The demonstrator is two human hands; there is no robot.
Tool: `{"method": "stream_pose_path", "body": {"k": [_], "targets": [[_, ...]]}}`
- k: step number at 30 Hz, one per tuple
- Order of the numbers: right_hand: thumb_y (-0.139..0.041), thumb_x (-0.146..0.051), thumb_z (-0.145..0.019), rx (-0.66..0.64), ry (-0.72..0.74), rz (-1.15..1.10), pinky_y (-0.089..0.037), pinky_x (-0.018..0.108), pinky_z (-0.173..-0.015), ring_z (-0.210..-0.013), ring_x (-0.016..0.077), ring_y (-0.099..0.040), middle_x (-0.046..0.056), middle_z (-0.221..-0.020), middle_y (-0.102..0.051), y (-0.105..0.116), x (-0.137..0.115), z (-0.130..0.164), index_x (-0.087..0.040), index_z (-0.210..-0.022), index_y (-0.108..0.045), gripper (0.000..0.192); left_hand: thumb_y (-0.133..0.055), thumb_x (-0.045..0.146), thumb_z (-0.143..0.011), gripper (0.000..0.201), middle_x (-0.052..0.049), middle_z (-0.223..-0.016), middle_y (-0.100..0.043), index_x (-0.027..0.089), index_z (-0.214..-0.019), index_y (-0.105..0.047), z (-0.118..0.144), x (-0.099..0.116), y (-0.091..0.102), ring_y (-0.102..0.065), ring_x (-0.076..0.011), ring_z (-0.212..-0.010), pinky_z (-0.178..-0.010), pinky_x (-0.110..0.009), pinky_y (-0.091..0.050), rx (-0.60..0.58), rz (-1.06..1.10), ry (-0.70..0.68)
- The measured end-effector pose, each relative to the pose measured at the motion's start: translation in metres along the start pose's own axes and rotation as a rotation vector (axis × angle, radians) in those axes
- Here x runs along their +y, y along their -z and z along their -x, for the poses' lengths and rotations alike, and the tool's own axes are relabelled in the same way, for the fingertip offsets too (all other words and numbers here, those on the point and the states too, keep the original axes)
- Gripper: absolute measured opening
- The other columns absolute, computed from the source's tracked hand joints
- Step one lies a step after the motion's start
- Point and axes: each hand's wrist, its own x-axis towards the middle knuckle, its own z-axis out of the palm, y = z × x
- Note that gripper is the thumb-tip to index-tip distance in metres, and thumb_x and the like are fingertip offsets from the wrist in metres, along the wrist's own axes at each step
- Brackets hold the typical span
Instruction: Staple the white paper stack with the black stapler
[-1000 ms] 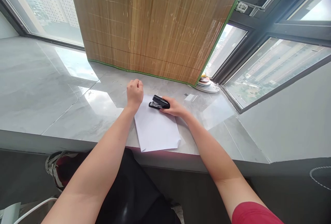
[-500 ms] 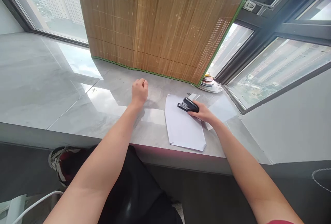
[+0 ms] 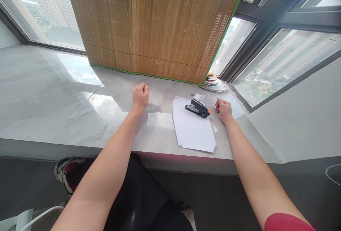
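Observation:
A black stapler (image 3: 197,108) with an orange tip at its right end lies on white paper (image 3: 194,131), near the paper's upper right. The paper's lower corners are folded. Just to the right of the stapler, apart from it, my right hand (image 3: 223,110) rests as a closed fist with nothing seen in it. My left hand (image 3: 140,97) is also a loose fist, on the sill to the left of the paper, touching only the stone surface. Small staple strips (image 3: 192,95) seem to lie just behind the stapler.
A bamboo blind (image 3: 160,28) with green edging hangs down to the grey marble sill (image 3: 80,124). Stacked plates (image 3: 215,84) stand at its lower right corner. Dark window frames (image 3: 239,57) border the right side. A white cable (image 3: 39,216) runs at lower left.
My right hand has let go of the stapler and drawn back to the right, closing into a fist. The stapler stays on the paper. My left hand has hardly moved; the view has shifted slightly.

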Motion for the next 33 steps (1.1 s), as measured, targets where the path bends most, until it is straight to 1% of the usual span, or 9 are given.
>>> {"method": "stream_pose_path", "body": {"k": [7, 13, 17, 20, 22, 24, 27, 30, 33], "targets": [[-0.056, -0.064, -0.088, -0.155, 0.15, 0.444, -0.029, 0.031, -0.058, -0.057, 0.0132, -0.036, -0.003, -0.053, -0.039, -0.006, -0.008, 0.012, -0.024, -0.057, -0.042, 0.053, -0.047, 0.018, -0.101, 0.031, -0.004, -0.077, -0.063, 0.024, -0.072, -0.054, 0.003, 0.001, -0.001, -0.057, -0.022, -0.081, -0.078, -0.034, -0.039, -0.018, -0.013, 0.01], [-0.051, -0.065, -0.09, -0.168, 0.183, 0.517, -0.03, 0.032, -0.061, -0.058, 0.0136, -0.036, -0.003, -0.054, -0.038, -0.005, -0.006, 0.01, -0.024, -0.058, -0.04, 0.054, -0.045, 0.021, -0.103, 0.033, -0.005, -0.079, -0.064, 0.025, -0.072, -0.053, 0.004, -0.001, -0.002, -0.057, -0.0227, -0.082, -0.077, -0.035, -0.04, -0.034, 0.004, 0.012], [-0.056, -0.07, -0.089, -0.156, 0.247, 0.543, -0.039, 0.032, -0.065, -0.061, 0.0154, -0.044, -0.002, -0.058, -0.049, -0.008, -0.004, 0.01, -0.023, -0.063, -0.052, 0.054, -0.043, 0.022, -0.105, 0.035, -0.005, -0.08, -0.064, 0.025, -0.072, -0.053, 0.003, 0.0, 0.001, -0.058, -0.0234, -0.083, -0.079, -0.036, -0.041, 0.0, 0.015, 0.01], [-0.061, -0.069, -0.088, -0.169, 0.354, 0.591, -0.05, 0.037, -0.079, -0.071, 0.0197, -0.058, 0.004, -0.074, -0.066, -0.015, -0.007, 0.008, -0.022, -0.079, -0.065, 0.048, -0.041, 0.023, -0.107, 0.035, -0.006, -0.081, -0.064, 0.025, -0.073, -0.051, 0.003, 0.002, 0.003, -0.058, -0.0251, -0.087, -0.083, -0.037, -0.041, 0.038, -0.013, -0.034], [-0.061, -0.066, -0.089, -0.226, 0.397, 0.605, -0.055, 0.043, -0.091, -0.09, 0.0254, -0.068, 0.009, -0.098, -0.076, -0.02, -0.01, 0.005, -0.023, -0.097, -0.072, 0.046, -0.041, 0.023, -0.107, 0.035, -0.007, -0.08, -0.062, 0.026, -0.073, -0.049, 0.003, 0.004, 0.003, -0.057, -0.0259, -0.087, -0.084, -0.039, -0.041, 0.052, -0.038, -0.079], [-0.059, -0.062, -0.092, -0.323, 0.422, 0.61, -0.054, 0.049, -0.107, -0.119, 0.0309, -0.069, 0.012, -0.13, -0.074, -0.025, -0.016, -0.001, -0.025, -0.123, -0.072, 0.05, -0.041, 0.023, -0.107, 0.034, -0.007, -0.081, -0.061, 0.026, -0.074, -0.048, 0.005, 0.009, 0.004, -0.056, -0.0261, -0.086, -0.084, -0.039, -0.041, 0.057, -0.04, -0.118], [-0.054, -0.053, -0.097, -0.548, 0.462, 0.605, -0.039, 0.053, -0.128, -0.153, 0.0314, -0.05, 0.008, -0.165, -0.054, -0.032, -0.024, -0.01, -0.03, -0.152, -0.06, 0.06, -0.04, 0.021, -0.107, 0.033, -0.007, -0.082, -0.061, 0.025, -0.075, -0.047, 0.012, 0.028, 0.005, -0.055, -0.0254, -0.085, -0.082, -0.038, -0.042, 0.089, -0.018, -0.177], [-0.058, -0.05, -0.096, -0.741, 0.473, 0.568, -0.028, 0.053, -0.135, -0.16, 0.0303, -0.041, 0.005, -0.172, -0.045, -0.039, -0.03, -0.011, -0.032, -0.155, -0.059, 0.062, -0.039, 0.02, -0.107, 0.033, -0.007, -0.081, -0.06, 0.025, -0.076, -0.047, 0.031, 0.062, 0.004, -0.054, -0.0247, -0.085, -0.084, -0.04, -0.044, 0.111, 0.027, -0.32], [-0.07, -0.051, -0.088, -0.693, 0.437, 0.531, -0.033, 0.052, -0.134, -0.155, 0.0329, -0.049, 0.01, -0.165, -0.054, -0.047, -0.032, -0.005, -0.031, -0.144, -0.07, 0.06, -0.042, 0.023, -0.108, 0.03, -0.008, -0.082, -0.061, 0.024, -0.079, -0.052, 0.066, 0.103, -0.004, -0.055, -0.0252, -0.085, -0.085, -0.043, -0.045, 0.04, 0.121, -0.596]]}}
